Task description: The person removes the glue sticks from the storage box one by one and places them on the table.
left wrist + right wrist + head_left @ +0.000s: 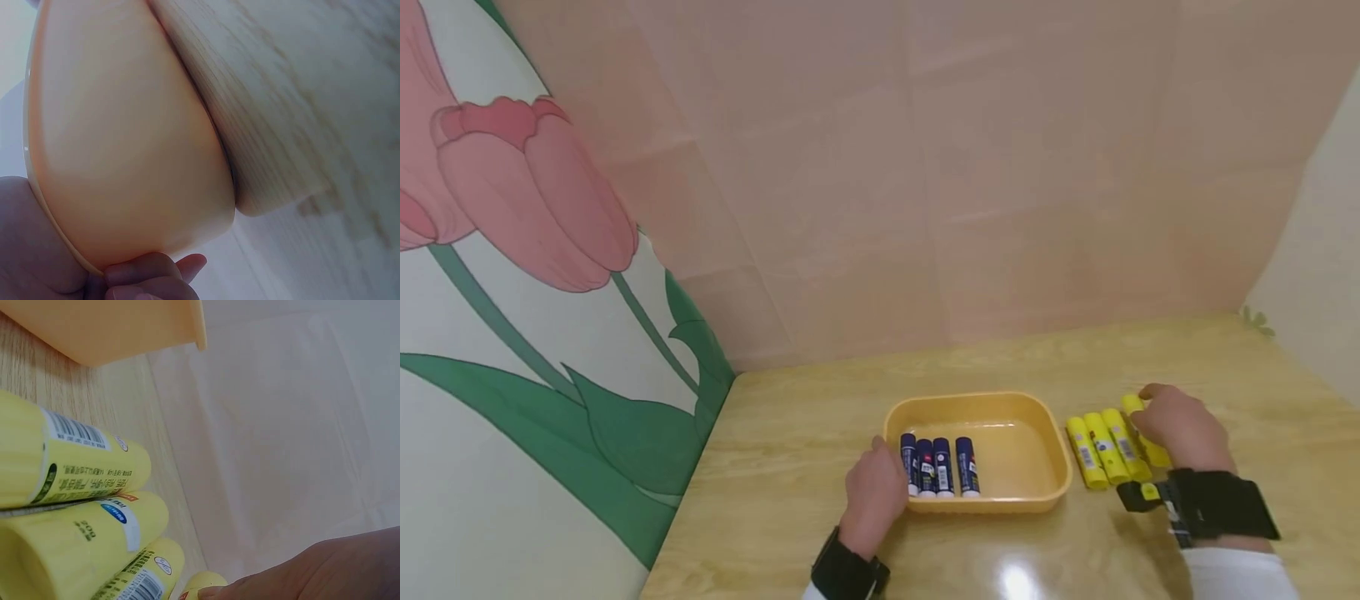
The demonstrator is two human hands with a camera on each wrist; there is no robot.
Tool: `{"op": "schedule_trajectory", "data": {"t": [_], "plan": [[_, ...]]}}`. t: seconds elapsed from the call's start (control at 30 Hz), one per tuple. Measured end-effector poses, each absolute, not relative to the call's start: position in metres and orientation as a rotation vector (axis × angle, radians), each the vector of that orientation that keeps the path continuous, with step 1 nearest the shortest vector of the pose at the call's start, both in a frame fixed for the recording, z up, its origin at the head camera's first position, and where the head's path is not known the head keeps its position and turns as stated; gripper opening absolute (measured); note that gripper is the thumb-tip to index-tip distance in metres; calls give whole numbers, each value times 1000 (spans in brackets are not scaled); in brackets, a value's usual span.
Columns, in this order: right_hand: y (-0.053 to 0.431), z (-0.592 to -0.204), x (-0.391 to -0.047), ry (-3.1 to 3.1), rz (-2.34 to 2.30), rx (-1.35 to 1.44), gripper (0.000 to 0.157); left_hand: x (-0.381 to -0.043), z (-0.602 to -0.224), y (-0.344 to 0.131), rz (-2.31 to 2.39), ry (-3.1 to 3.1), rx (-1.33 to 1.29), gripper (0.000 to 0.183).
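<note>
A yellow-orange plastic tray (pixel 1018 454) sits on the table with several dark blue glue sticks (pixel 942 467) lying side by side in its left part. My left hand (pixel 877 483) grips the tray's left rim, its thumb over the edge and its fingers (pixel 147 269) against the outer wall. To the right of the tray, yellow glue sticks (pixel 1105 446) lie in a slanted row on the table. At the right end of that row, my right hand (pixel 1187 429) holds the last yellow glue stick (pixel 1156 452), thumb and finger round its far end; the palm side is hidden.
The light wood-grain table (pixel 790 467) ends at a wall covered with a pinkish sheet (pixel 925 208). On the left is a panel painted with tulips (pixel 535 183), and a pale wall (pixel 1315 275) bounds the right side.
</note>
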State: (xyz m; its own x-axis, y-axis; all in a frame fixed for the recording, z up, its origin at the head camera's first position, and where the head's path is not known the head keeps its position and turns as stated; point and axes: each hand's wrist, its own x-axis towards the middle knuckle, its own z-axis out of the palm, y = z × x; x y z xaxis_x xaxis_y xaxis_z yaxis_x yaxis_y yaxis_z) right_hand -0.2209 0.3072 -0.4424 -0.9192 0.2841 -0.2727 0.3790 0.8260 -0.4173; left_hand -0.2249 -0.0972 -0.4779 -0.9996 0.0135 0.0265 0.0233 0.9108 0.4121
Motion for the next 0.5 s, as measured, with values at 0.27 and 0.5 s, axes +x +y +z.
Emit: {"op": "schedule_trajectory", "data": {"t": [0.27, 0.5], "plan": [[307, -439, -222, 2783, -696, 524, 61, -227, -475, -96, -624, -3071, -21, 47], [307, -439, -221, 2758, -698, 511, 60, -228, -475, -95, -620, -3083, -7, 46]]}}
